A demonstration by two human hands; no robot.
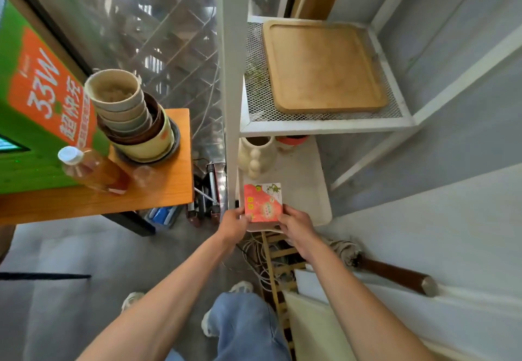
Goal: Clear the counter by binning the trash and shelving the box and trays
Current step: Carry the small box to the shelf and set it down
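Note:
A small red and white printed box rests at the front of the lower white shelf of a white rack. My left hand grips the box's near left corner. My right hand holds its near right edge. One level up, a wooden tray lies flat on the mesh shelf. To the left stands the orange counter.
On the counter are a stack of bowls and pots, a bottle of amber liquid and a green and orange machine. A cream vase stands behind the box. Cables and a wooden rack lie on the floor below the shelf.

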